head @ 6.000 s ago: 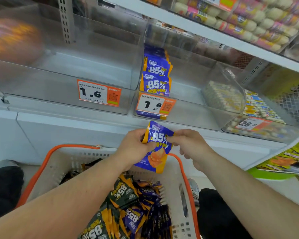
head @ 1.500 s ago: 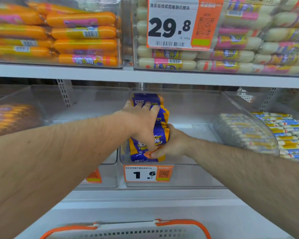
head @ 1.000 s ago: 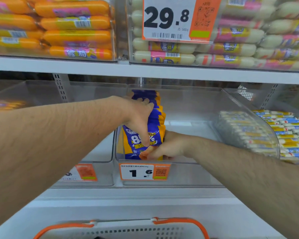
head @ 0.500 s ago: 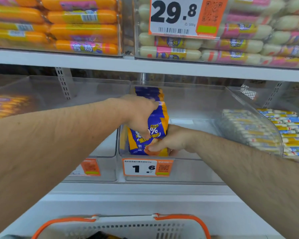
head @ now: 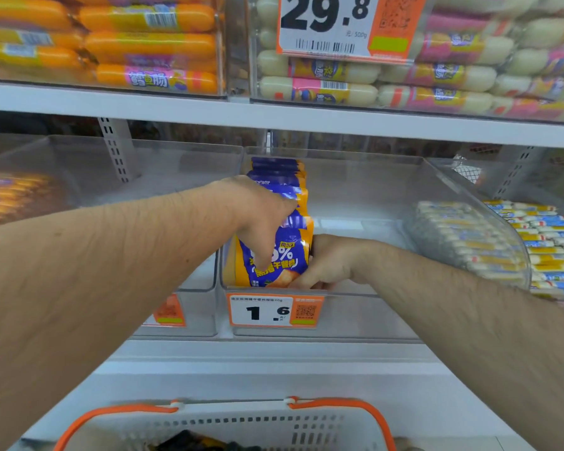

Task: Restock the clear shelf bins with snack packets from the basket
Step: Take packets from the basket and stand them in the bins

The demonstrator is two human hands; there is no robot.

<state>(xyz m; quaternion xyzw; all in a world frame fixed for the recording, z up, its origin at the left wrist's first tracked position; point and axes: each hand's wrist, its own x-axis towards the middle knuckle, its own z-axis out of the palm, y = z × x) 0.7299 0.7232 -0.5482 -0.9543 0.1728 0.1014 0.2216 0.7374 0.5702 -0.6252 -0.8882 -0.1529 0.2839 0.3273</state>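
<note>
A row of purple-and-orange snack packets [head: 275, 172] stands on edge in the middle clear bin [head: 365, 315] on the lower shelf. The front packet [head: 282, 260] faces me with its "%" label. My left hand [head: 259, 216] reaches over the top of the row, its thumb pressed down on the front packet's face and its fingers hidden behind. My right hand [head: 328, 265] pinches that packet's lower right corner just inside the bin's front wall. The white basket with orange handles [head: 336, 426] sits below, with dark packets barely showing at the bottom edge.
A clear bin [head: 163, 170] to the left holds nothing where I can see. A bin of small white sticks [head: 469, 242] sits to the right. Price tags [head: 274, 309] hang on the bin fronts. The upper shelf [head: 274, 115] carries orange and white sausages.
The packet I held over the basket six seconds ago now stands at the front of the row in the middle bin. In the last second both hands shifted only slightly on it.
</note>
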